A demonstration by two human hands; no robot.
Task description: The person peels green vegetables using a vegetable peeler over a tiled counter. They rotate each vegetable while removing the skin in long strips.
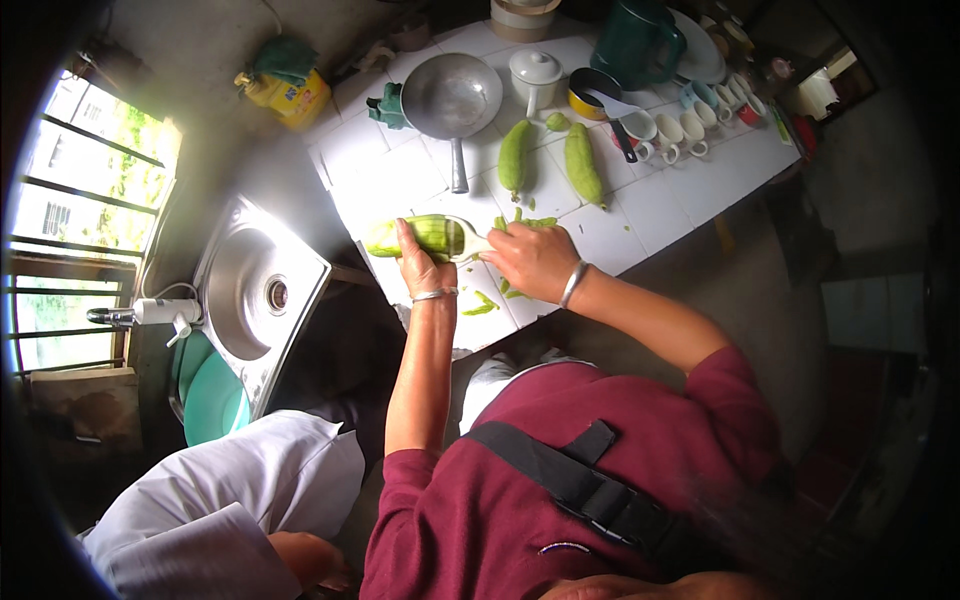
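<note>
My left hand (421, 268) grips a green gourd (431, 234) above the white tiled counter (600, 232), with the thumb across its top side. Strips along the gourd's skin look partly peeled. In my right hand (536, 259) is a pale Y-shaped peeler (474, 241), and its head lies against the gourd's right end. Green peelings (480, 304) are scattered on the tiles under and beside both hands. Farther back lie two whole gourds, one on the left (514, 157) and one on the right (583, 163), with a small round green fruit (557, 121) between their tops.
A metal wok (452, 94) points its handle toward me beside a lidded white pot (535, 75). Several mugs (691, 131), a small black-handled pan (592, 94) and a green jug (637, 45) stand at the right. Left are a steel sink (244, 277) and another person in white (232, 495).
</note>
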